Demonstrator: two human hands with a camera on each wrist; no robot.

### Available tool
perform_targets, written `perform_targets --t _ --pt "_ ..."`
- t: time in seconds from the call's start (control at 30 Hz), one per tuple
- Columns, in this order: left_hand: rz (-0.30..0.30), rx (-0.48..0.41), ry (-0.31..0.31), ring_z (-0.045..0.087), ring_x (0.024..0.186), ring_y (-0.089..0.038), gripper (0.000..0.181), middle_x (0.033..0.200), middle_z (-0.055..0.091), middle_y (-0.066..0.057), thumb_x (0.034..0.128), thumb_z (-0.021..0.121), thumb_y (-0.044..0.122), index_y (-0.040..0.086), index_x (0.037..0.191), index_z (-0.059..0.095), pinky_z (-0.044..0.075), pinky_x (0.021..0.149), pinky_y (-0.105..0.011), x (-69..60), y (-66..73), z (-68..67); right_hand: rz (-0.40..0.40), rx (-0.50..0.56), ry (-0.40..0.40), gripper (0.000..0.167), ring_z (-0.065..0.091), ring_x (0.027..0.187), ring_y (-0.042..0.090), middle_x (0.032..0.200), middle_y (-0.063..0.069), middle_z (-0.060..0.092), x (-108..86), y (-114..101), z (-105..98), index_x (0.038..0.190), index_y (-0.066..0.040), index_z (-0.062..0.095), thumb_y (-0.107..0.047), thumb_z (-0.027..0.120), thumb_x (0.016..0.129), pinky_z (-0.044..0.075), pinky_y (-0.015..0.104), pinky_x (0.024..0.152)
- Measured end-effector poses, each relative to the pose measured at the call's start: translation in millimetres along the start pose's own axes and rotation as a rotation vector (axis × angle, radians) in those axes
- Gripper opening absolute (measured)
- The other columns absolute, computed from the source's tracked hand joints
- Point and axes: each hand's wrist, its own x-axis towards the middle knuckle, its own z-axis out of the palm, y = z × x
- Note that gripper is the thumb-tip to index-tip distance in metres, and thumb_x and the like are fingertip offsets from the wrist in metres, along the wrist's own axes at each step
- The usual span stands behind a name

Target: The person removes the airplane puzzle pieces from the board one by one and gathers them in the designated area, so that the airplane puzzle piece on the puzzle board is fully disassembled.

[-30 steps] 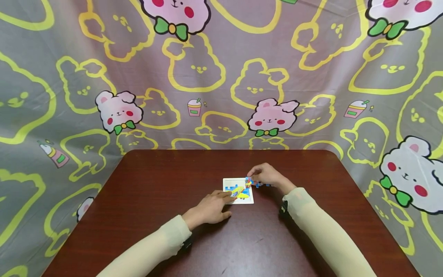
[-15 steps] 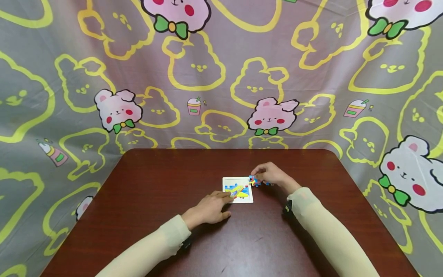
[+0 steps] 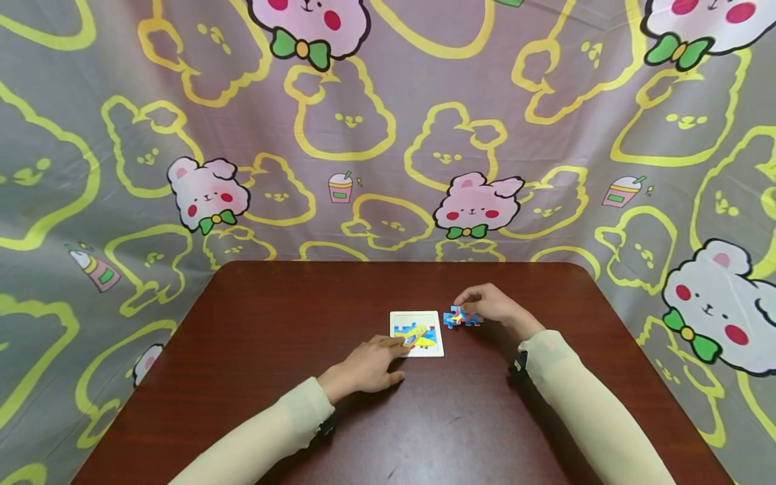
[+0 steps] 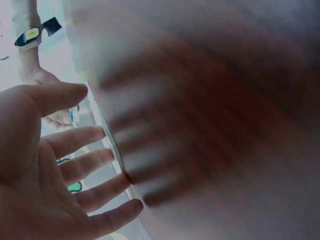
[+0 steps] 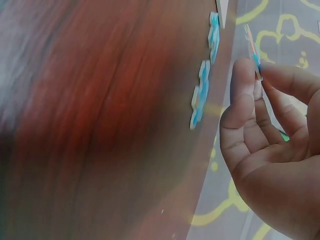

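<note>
A small white-framed puzzle board (image 3: 441, 342) with a yellow airplane picture lies on the table. My left hand (image 3: 371, 364) rests its fingertips on the board's left part, the fingers nearly straight and spread in the left wrist view. Between thumb and fingertips my right hand (image 3: 494, 306) pinches a puzzle piece (image 5: 254, 52), seen edge-on above the table in the right wrist view. Just right of the board lie loose blue puzzle pieces (image 3: 450, 322), partly covered in the head view by the held piece. Two of these flat pieces show in the right wrist view.
The dark red-brown table (image 3: 291, 303) has rounded far corners. A grey cloth (image 3: 376, 81) printed with cartoon rabbits hangs behind it and along both sides.
My right hand has moved right, carrying the pinched puzzle piece from over the board's upper right corner to above the loose pieces. My left hand has stayed in place.
</note>
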Motion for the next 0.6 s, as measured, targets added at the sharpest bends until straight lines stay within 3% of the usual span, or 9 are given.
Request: perform_targets --t 0.6 --pt "0.0 -0.008 -0.006 0.048 0.138 -0.031 0.053 0.152 0.05 -0.008 0.0944 0.065 0.038 0.018 0.142 0.057 0.049 0.101 -0.057 -0.2 0.8 -0.7 -0.008 -0.028 0.022 0.019 0.067 0.076 0.021 0.088 0.011 0.071 -11.5 24 -25 0.11 -0.003 0.072 -0.01 0.063 0.096 0.054 0.035 0.062"
